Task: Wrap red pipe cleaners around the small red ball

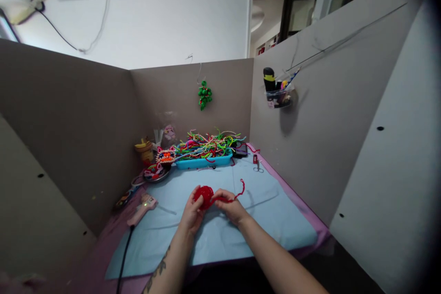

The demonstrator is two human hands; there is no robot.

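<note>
left hand pinching red round piece over mid-front of blue cloth. right hand pinching red strand just right of it, free end curling up. pink glue gun lies off left.

Behind the round piece lies a tray, scissors to its right, a bowl left, perhaps touching it.

Soft, cool light brightens the white wall, while the left panel sits dimmer. A hanging cup throws a blurred shadow onto the right panel. Wide-angle stretching slants the sides, blackness rings the right edge, and the red piece looks softly detailed.
</note>
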